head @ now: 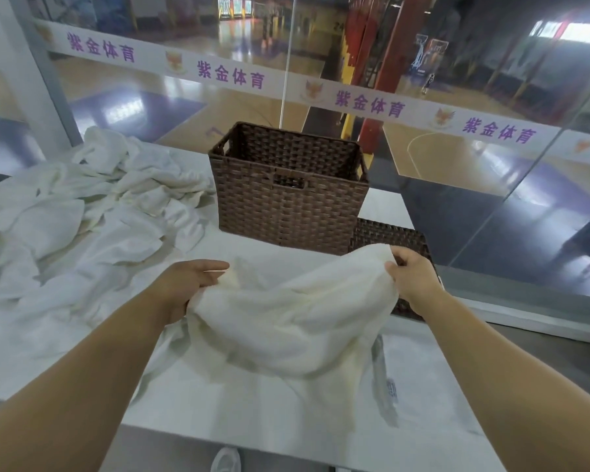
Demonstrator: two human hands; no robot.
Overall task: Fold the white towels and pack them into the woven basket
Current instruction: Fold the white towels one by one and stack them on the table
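White cloth: one towel (286, 318) hangs slack between my two hands above the near edge of the table (419, 386), its lower part draped onto the tabletop.
Left hand: my left hand (188, 284) has its fingers closed on a bunched corner at the towel's left side, thumb reaching forward over the cloth.
Right hand: my right hand (413, 274) pinches the upper right edge between thumb and fingers, held a little higher than the left.
Basket: the brown woven basket (286, 192) stands on the table beyond the towel, open at the top, and I see no towels inside it, though its floor is partly hidden.
Lid: a flat woven lid (392, 240) lies just to the right of the basket, partly under my right hand.
Pile: the heap of unfolded towels (82, 212) sprawls on the left, just beside the basket.
Step in hand: I judge this to be the opening out of the first towel before any fold.
Doing it well: I would find two true corners, draw my hands apart until the top edge is taut, then lay the cloth flat on the bare near table and smooth it, keeping it clear of the pile and the lid.
Risk: gripping mid-edge instead of corners would likely give a skewed fold.
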